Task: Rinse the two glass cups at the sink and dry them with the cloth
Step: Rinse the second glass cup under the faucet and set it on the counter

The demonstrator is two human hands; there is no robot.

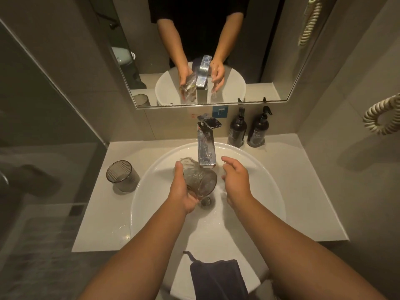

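My left hand (180,191) grips a textured glass cup (198,177), tilted on its side with its mouth toward me and to the right, just under the chrome tap (206,148) over the white basin (151,182). My right hand (236,180) hovers to the right of the cup with relaxed, spread fingers, holding nothing, above running water. A second, ribbed glass cup (122,176) stands upright on the counter left of the basin. A dark cloth (218,278) hangs over the basin's near rim.
Two dark pump bottles (237,131) (258,131) stand at the back right of the counter (292,180). A mirror (270,61) hangs above the tap. A coiled cord (381,118) is on the right wall. A glass partition (43,105) is at the left.
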